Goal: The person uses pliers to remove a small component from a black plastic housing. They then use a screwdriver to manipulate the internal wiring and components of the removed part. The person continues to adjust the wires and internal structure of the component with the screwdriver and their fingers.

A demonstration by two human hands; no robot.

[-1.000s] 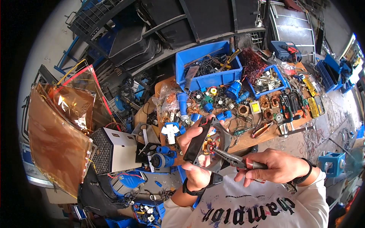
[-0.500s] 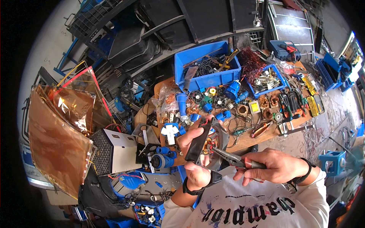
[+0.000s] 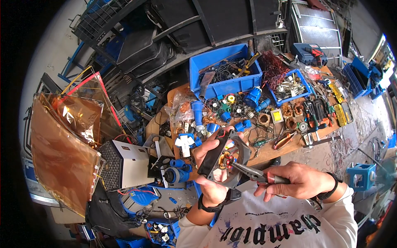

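Observation:
My left hand [image 3: 213, 191] grips a black fan frame [image 3: 212, 160] by its side, thumb below and fingers above, and holds it tilted over the bench's near edge. Inside the round opening sits a small hub with copper windings [image 3: 226, 159] and red bits. My right hand [image 3: 298, 180] is closed round the worn handles of long-nose pliers [image 3: 261, 175]. Their jaws point left into the frame, and the tips touch the winding. Whether the jaws have pinched a wire is too small to tell.
Beyond my hands lies a wooden bench [image 3: 271, 153] with blue connectors, copper parts and hand tools. A blue crate [image 3: 225, 89] of scrap and a shallow blue tray [image 3: 295, 97] of metal pieces stand at the back. Amber film sheets [image 3: 62, 153] rise on the left.
The fan frame and my left hand have shifted slightly left, and the frame has turned a little, showing more of its opening. The pliers stay at the winding.

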